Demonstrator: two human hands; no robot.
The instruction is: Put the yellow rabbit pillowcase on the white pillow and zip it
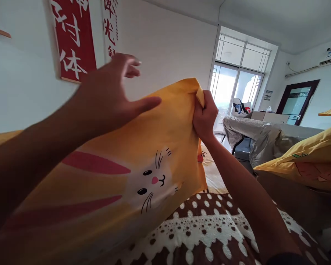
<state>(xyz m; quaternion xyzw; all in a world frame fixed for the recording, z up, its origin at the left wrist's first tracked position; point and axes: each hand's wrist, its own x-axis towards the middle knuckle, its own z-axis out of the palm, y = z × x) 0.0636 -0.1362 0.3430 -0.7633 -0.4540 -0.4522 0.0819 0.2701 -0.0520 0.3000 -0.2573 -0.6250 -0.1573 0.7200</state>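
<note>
A yellow pillowcase (165,129) printed with a white rabbit's face and long pink ears hangs stretched out in front of me. My right hand (205,116) is closed around its upper right corner, where the fabric folds over. My left hand (110,88) is raised at the pillowcase's upper edge, thumb and fingers apart and curved, with nothing visible between them. The thumb overlaps the yellow fabric in view; whether it touches, I cannot tell. The lower left of the pillowcase falls into shadow.
Below lies a brown and white spotted blanket (206,228). A yellow pillow (314,154) with an orange print is at the right. Behind it stands plastic-covered furniture (253,129) with boxes. Glass doors (237,84) and red-and-white wall scrolls (74,40) are in the background.
</note>
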